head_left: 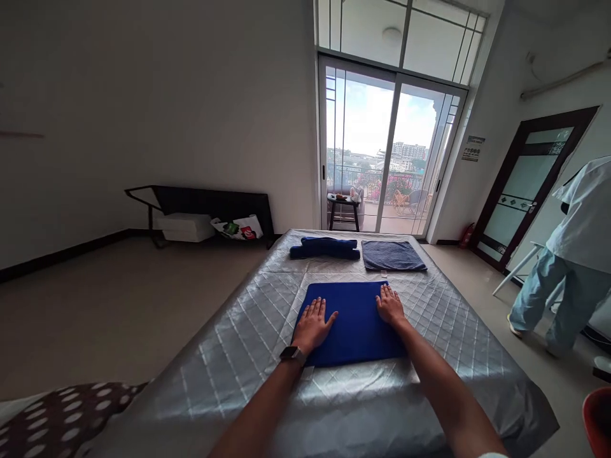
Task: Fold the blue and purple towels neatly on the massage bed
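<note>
A bright blue cloth [356, 324], roughly rectangular, lies flat on the silvery quilted cover [238, 331] of a bed or table. My left hand [314, 324] rests palm down on the cloth's left side, fingers extended and thumb out. On the right side, near the far corner, my right hand [390, 304] lies flat with its fingers stretched forward. Neither hand grasps anything. Beyond the blue cloth are a folded dark blue cloth bundle [324, 248] and, to its right, a flat grey-blue towel [394, 255].
Someone in a white top and light trousers [573, 254] stands at the right, beside a dark-framed door [529, 191]. A black frame [210, 200] leans at the left wall over a white box [186, 227]. A brown polka-dot cloth [71, 416] occupies the lower left.
</note>
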Demonstrator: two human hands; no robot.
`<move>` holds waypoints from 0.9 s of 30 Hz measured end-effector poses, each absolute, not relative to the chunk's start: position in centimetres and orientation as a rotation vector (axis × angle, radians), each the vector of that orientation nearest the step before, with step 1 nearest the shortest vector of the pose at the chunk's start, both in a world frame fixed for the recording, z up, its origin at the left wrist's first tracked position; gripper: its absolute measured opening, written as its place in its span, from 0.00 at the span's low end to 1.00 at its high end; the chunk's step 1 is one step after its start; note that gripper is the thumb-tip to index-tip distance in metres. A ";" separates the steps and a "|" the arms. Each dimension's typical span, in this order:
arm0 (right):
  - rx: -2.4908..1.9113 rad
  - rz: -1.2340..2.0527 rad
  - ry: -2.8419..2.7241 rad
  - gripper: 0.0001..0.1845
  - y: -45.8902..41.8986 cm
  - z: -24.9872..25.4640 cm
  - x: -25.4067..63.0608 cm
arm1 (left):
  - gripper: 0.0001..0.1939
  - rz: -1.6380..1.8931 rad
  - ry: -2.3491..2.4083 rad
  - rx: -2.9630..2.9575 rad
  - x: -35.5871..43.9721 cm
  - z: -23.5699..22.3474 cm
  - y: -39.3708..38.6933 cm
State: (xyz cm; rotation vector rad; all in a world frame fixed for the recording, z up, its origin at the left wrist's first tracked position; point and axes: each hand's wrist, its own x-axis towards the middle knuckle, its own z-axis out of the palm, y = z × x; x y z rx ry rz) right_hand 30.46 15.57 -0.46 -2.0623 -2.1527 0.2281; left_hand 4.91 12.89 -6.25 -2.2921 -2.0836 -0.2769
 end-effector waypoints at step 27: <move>-2.003 0.307 -2.192 0.37 11.2 -2.3 31.4 | 0.41 -0.387 -1.982 -2.322 6.2 -5.0 12.9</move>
